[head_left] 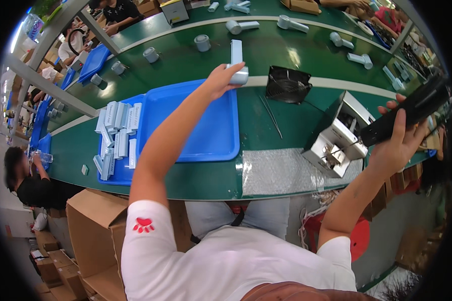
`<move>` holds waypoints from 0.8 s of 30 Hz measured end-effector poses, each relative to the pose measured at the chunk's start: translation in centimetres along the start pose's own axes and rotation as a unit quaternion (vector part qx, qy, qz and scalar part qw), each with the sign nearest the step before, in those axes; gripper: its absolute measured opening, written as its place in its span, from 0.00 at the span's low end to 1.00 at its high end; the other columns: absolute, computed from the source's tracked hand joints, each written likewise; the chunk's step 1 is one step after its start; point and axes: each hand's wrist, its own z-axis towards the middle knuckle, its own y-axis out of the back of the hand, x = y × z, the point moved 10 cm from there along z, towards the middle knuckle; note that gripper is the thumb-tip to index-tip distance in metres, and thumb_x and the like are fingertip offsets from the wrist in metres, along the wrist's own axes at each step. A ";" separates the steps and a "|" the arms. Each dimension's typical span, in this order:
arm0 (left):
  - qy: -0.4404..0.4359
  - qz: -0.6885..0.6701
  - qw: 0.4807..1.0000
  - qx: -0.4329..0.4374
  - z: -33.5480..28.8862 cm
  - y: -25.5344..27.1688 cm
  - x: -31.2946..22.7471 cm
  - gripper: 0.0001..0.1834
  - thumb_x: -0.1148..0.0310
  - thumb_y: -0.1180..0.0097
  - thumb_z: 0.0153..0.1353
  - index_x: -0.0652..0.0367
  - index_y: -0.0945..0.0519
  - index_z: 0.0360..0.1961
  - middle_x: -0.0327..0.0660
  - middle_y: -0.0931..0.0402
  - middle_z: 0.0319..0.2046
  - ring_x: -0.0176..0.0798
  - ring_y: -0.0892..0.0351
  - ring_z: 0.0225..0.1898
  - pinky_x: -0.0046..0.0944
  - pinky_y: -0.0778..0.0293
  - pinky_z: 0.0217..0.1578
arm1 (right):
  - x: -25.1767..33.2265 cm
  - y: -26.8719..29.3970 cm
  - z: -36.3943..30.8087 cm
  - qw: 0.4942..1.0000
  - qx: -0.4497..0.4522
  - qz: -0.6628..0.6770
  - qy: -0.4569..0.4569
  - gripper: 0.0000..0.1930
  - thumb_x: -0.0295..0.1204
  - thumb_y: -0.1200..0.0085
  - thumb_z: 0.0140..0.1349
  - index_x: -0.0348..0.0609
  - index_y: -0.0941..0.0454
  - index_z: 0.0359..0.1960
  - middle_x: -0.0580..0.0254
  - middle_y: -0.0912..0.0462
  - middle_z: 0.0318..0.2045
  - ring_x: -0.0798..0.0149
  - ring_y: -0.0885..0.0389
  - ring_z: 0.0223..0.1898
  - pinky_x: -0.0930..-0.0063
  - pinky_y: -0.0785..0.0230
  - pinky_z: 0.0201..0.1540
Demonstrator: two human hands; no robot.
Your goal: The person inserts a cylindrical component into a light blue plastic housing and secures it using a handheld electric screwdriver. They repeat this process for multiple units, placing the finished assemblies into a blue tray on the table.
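Note:
My left hand (221, 82) reaches to the belt's near edge and grips a light-blue part with a round head and a long flat handle (237, 52). The handle points away from me. My right hand (398, 138) is raised at the right, wrapped round a black electric screwdriver (407, 110). Its thin bit points down-left at an open white box (331, 143) with small metal pieces in it. Whether the bit touches anything I cannot tell. Under my left forearm lies a blue tray (226, 150).
Another blue tray (116, 179) holds several light-blue long pieces (119, 115). Tweezers (271, 116), a black fan (288, 84) and bubble wrap (276, 173) lie on the bench. Similar light-blue parts (291, 23) sit along the green belt (176, 57). A cardboard box (93, 241) stands below left; people work around.

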 end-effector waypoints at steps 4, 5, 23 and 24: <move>-0.047 0.073 0.992 -0.087 11.0 4.4 0.2 0.43 0.49 0.30 0.62 0.70 0.36 0.64 0.52 0.22 0.53 0.45 0.16 0.49 0.46 0.17 0.48 | -2.2 0.4 -1.1 1.000 -0.008 -0.022 0.000 0.31 0.14 0.51 0.71 0.31 0.48 0.74 0.34 0.25 0.61 0.50 0.18 0.56 0.55 0.26 0.64; -0.040 0.084 0.990 -0.104 12.2 4.2 -0.1 0.44 0.47 0.30 0.61 0.70 0.35 0.64 0.52 0.22 0.53 0.45 0.16 0.49 0.45 0.17 0.48 | -2.0 0.7 -1.5 0.999 -0.020 -0.043 0.010 0.33 0.13 0.52 0.70 0.31 0.49 0.75 0.32 0.27 0.63 0.45 0.20 0.59 0.54 0.28 0.67; -0.238 0.402 0.806 -0.363 9.1 17.4 -8.1 0.44 0.51 0.23 0.48 0.55 0.27 0.65 0.56 0.23 0.55 0.57 0.21 0.57 0.51 0.24 0.59 | 3.2 1.5 -8.5 0.947 -0.119 -0.171 0.243 0.21 0.26 0.47 0.63 0.29 0.30 0.56 0.38 0.22 0.49 0.45 0.20 0.50 0.52 0.27 0.61; -0.268 0.338 0.829 -0.357 6.2 18.1 -8.0 0.42 0.50 0.23 0.48 0.59 0.25 0.61 0.58 0.20 0.52 0.59 0.19 0.54 0.51 0.22 0.55 | 1.4 -0.3 -9.5 0.968 -0.029 -0.138 0.209 0.19 0.27 0.47 0.64 0.29 0.29 0.55 0.40 0.21 0.47 0.47 0.20 0.47 0.54 0.25 0.58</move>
